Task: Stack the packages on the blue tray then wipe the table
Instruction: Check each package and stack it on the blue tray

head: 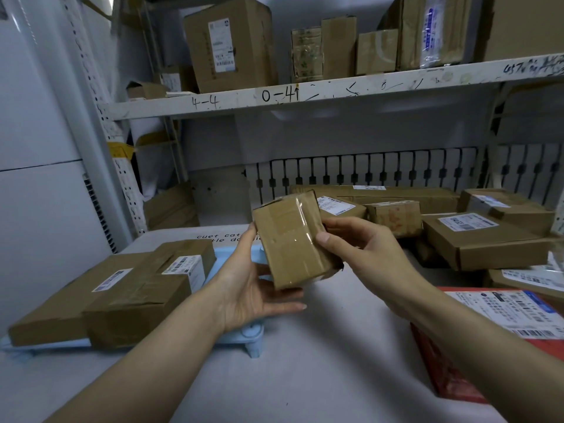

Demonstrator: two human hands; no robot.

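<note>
You hold a small taped cardboard box [291, 239] in the air above the table [305, 377], tilted, its top leaning away from you, between both hands. Your left hand [253, 288] cups it from below and from the left: fingers lie along the left face, thumb stretches out under the lower edge, loosely spread. Your right hand [363, 248] grips the right side: thumb pressed flat on the front face near the right edge, fingers curled round behind it. Clear tape runs down the box's front and wraps its right edge.

The box hangs just over the right end of the blue tray [244, 334], not touching it. The tray stands on short legs on the white table at left. On it lie two packages: a long flat brown parcel [70, 303] along the left, and a thicker brown box [146, 297] resting partly on top of it, with a small white carton [190, 268] just beside its far end.

At right, well apart from the tray, unsorted cardboard packages [482, 239] lie heaped on the table toward the back. Nearer you at the right edge lies a red parcel [451, 370] with a large white label. Above, a white shelf [305, 96] marked "4-4" and "0-41" carries more cardboard boxes [229, 44].
</note>
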